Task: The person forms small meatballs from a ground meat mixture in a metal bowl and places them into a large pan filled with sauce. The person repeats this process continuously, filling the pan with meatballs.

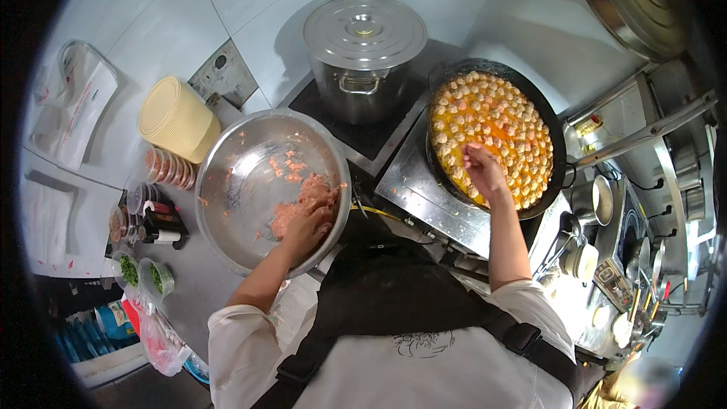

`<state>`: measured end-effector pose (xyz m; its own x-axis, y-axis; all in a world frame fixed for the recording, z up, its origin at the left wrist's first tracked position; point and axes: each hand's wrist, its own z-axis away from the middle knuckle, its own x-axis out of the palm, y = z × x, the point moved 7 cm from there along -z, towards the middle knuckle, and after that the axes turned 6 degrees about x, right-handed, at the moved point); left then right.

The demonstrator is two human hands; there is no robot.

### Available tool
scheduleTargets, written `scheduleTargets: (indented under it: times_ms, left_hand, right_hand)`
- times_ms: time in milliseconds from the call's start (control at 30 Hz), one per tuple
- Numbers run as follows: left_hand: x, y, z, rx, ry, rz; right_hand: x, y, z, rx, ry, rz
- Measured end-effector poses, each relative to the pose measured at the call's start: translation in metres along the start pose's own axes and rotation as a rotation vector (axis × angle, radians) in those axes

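Observation:
A wide steel bowl (227, 235) stands on the counter at my left, with a mound of pink minced meat (314, 191) against its right side and smaller bits scattered inside. My left hand (305, 229) is down in the bowl, its fingers curled into the meat and partly buried. To the right, a large black pan (556, 125) holds orange-yellow oil crowded with small meatballs (522, 140). Above the pan's near left part hovers my right hand (485, 170), fingertips drawn together. What lies between those fingers, if anything, is too small to make out.
A lidded steel pot (363, 83) stands behind, between bowl and pan. Stacked cream-coloured containers (174, 117), lidded tubs (168, 168) and cups of chopped greens (157, 280) line the left side. A metal rail (644, 136) and a steel saucepan (594, 201) are at the right.

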<state>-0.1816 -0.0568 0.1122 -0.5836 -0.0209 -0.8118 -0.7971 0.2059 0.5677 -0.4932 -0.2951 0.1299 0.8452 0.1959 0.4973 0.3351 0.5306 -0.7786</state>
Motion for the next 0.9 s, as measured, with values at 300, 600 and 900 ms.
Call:
scheduleTargets:
  times_ms: [300,600,900]
  left_hand:
    - [0.017,-0.041,-0.008,-0.001,0.009,-0.13]
    - [0.004,-0.122,0.0,-0.292,0.306,0.295]
    - [-0.093,-0.053,-0.001,-0.308,0.751,1.533]
  right_hand:
    - [-0.071,-0.055,-0.037,-0.062,0.439,0.756]
    - [-0.023,-0.051,0.001,-0.274,0.224,0.702]
    - [0.071,0.043,0.021,-0.092,-0.116,0.731]
